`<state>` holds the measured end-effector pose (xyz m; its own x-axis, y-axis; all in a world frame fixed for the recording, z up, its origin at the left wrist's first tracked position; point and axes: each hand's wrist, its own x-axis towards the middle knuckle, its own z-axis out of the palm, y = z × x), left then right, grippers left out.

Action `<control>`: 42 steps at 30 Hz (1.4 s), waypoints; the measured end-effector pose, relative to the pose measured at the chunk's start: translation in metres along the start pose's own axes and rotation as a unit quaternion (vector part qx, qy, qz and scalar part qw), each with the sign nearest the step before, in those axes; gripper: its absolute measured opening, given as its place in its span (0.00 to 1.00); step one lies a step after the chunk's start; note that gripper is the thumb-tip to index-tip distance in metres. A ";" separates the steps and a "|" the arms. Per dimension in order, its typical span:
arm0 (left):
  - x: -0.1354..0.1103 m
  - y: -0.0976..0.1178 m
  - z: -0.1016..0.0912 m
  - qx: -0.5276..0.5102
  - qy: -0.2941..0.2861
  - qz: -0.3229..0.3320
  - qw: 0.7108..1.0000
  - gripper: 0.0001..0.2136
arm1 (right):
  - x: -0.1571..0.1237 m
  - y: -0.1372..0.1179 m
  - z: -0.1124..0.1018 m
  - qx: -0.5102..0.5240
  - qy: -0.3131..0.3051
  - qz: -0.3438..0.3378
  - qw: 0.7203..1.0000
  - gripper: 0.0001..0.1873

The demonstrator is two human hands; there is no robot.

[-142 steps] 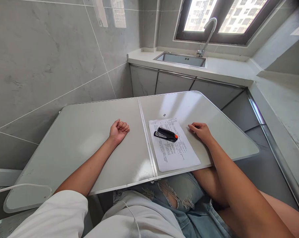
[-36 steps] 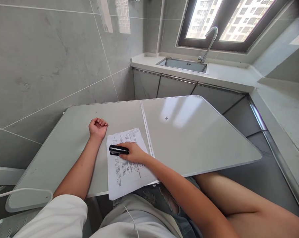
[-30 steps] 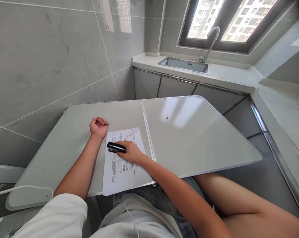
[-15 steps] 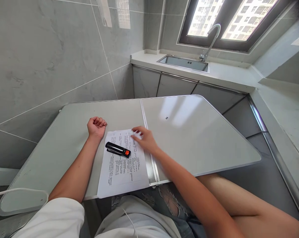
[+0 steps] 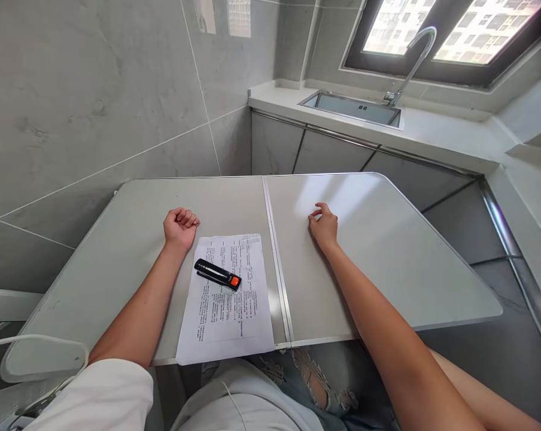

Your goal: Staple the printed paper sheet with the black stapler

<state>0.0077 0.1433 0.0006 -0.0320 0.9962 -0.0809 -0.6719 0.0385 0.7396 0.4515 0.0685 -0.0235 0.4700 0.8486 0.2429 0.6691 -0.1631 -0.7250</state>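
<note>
My left hand rests on the folding table beside the top left corner of the printed sheet, its fingers curled in and nothing seen in them. Across the sheet of paper lies a black stapler with an orange button at its right end; neither hand touches it. On the table's right half, my right hand has its fingers bent together at the tabletop. They cover the spot where a tiny dark thing lay, so what they hold, if anything, is hidden.
A metal-edged seam runs across the table, right of the paper. Behind stands a white counter with a sink and a tall faucet. The tiled wall rises at the left. A white cable crosses the table's near left corner.
My right hand has moved right, from the paper's upper right corner to the tiny dark thing on the table. The view has shifted slightly; my left hand, paper and stapler stay in place.
</note>
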 end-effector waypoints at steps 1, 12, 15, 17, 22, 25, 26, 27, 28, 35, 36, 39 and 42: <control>0.000 0.000 0.001 -0.001 0.001 0.001 1.000 0.21 | 0.000 -0.007 0.003 0.000 0.005 -0.002 1.000 0.24; -0.004 0.001 0.004 0.006 0.011 -0.012 1.000 0.24 | -0.039 -0.165 0.121 0.125 -0.235 -0.148 0.953 0.27; -0.004 0.001 0.003 0.004 0.013 -0.015 1.000 0.25 | -0.047 -0.175 0.147 0.112 -0.280 -0.166 0.939 0.26; -0.004 0.000 0.003 0.004 0.009 -0.014 1.000 0.25 | -0.050 -0.174 0.154 0.105 -0.299 -0.175 0.932 0.24; -0.004 -0.001 0.003 0.008 -0.006 -0.005 1.000 0.25 | -0.045 -0.163 0.132 0.149 -0.267 -0.175 0.936 0.14; -0.004 0.000 0.003 0.017 -0.012 -0.005 1.000 0.25 | -0.030 -0.133 0.092 0.101 -0.183 -0.164 0.964 0.10; -0.004 0.000 0.003 0.021 -0.014 -0.006 1.000 0.26 | -0.023 -0.117 0.074 0.058 -0.158 -0.149 0.974 0.13; -0.004 0.000 0.004 0.026 -0.014 -0.006 1.000 0.26 | -0.016 -0.096 0.055 0.013 -0.136 -0.136 0.981 0.14; -0.004 0.000 0.004 0.030 -0.013 -0.006 0.999 0.26 | -0.009 -0.073 0.034 -0.038 -0.115 -0.119 0.985 0.14; -0.004 -0.001 0.007 0.041 -0.020 0.002 0.999 0.26 | 0.013 0.107 -0.133 -0.291 -0.051 0.027 0.955 0.11; -0.004 -0.001 0.007 0.042 -0.016 0.001 0.999 0.27 | 0.010 0.126 -0.152 -0.313 -0.033 0.054 0.948 0.11; -0.004 -0.001 0.007 0.045 -0.015 -0.001 0.999 0.27 | -0.003 0.159 -0.189 -0.311 0.002 0.069 0.948 0.11; -0.003 -0.001 0.007 0.042 -0.022 0.001 0.999 0.27 | -0.010 0.163 -0.195 -0.308 -0.004 0.064 0.949 0.10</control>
<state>0.0135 0.1409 0.0051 0.0008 0.9987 -0.0501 -0.6076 0.0402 0.7933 0.6676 -0.0649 -0.0187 0.5683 0.8048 0.1714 0.8169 -0.5270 -0.2344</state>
